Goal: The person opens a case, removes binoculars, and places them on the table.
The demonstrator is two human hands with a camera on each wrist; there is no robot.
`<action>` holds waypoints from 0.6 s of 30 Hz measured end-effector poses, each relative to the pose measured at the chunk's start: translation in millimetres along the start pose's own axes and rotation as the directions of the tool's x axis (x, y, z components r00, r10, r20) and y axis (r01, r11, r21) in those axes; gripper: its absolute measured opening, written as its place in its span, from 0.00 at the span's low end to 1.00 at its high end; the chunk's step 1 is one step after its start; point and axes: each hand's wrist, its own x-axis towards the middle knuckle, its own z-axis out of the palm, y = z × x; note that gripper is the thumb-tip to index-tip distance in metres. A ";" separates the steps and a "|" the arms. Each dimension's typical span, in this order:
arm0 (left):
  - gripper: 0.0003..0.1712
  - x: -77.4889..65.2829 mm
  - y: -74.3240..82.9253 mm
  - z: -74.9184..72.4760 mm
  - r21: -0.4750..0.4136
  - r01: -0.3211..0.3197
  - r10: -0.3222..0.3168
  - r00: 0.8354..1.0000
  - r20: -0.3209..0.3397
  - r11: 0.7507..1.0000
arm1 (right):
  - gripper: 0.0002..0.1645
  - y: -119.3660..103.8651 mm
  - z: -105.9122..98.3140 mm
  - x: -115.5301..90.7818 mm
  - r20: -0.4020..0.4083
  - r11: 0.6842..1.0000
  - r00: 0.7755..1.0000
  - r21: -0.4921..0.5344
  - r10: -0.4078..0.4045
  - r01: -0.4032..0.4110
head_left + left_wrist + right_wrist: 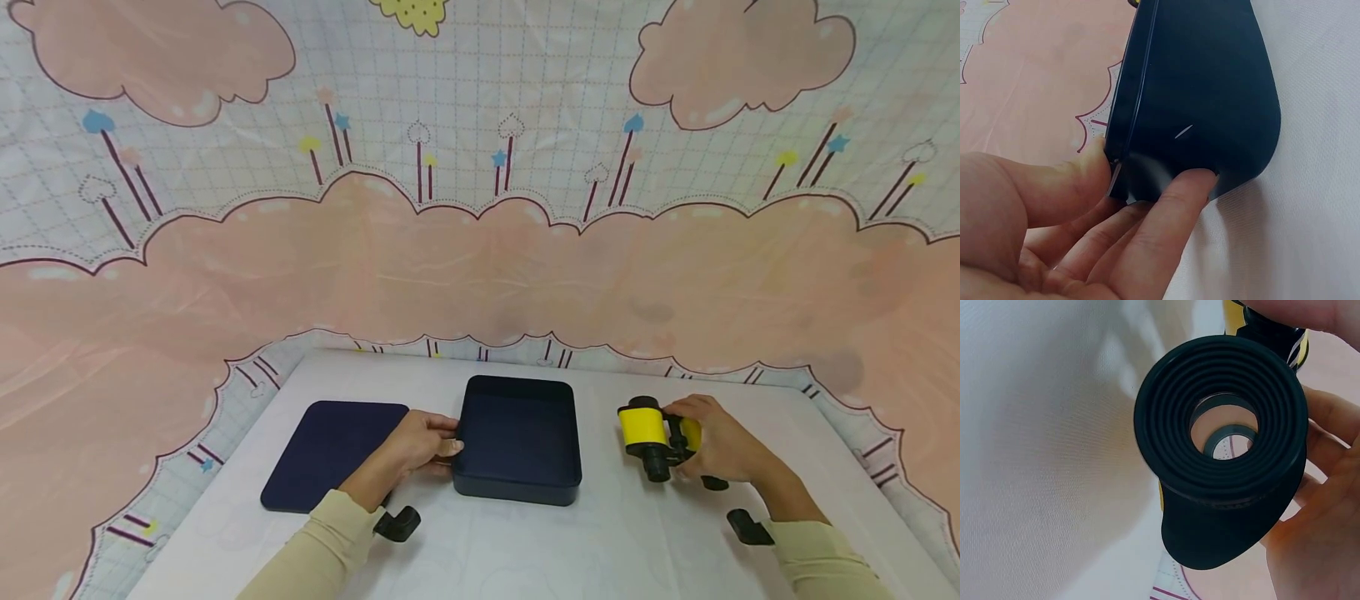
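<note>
A dark navy, open-topped rectangular box sits on the white table with bare insides. At its left wall is my left hand, thumb at the rim and fingers against the outer side; the left wrist view shows that thumb and the box wall up close. My right hand grips yellow and black binoculars to the right of the box. One ribbed black eyepiece faces the right wrist camera, with the right hand wrapped around the far side.
A flat navy lid-like panel lies left of the box, partly under the left forearm. White tabletop spreads around these things. Behind the table hangs a cloud-patterned cloth.
</note>
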 end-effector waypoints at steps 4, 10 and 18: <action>0.27 0.0 -0.3 0.1 -0.002 0.001 -0.001 1.000 -0.003 1.000 | 0.58 -0.1 1.0 0.2 0.004 1.000 1.000 -0.001 0.005 -0.005; 0.27 -0.6 -0.5 1.2 -0.004 0.003 -0.003 1.000 -0.006 1.000 | 0.57 -0.4 1.8 -0.3 0.011 1.000 1.000 0.001 0.008 -0.008; 0.27 1.5 -1.7 1.1 0.000 0.008 -0.008 1.000 -0.012 1.000 | 0.57 0.7 4.9 -0.9 0.015 1.000 1.000 0.008 0.010 -0.010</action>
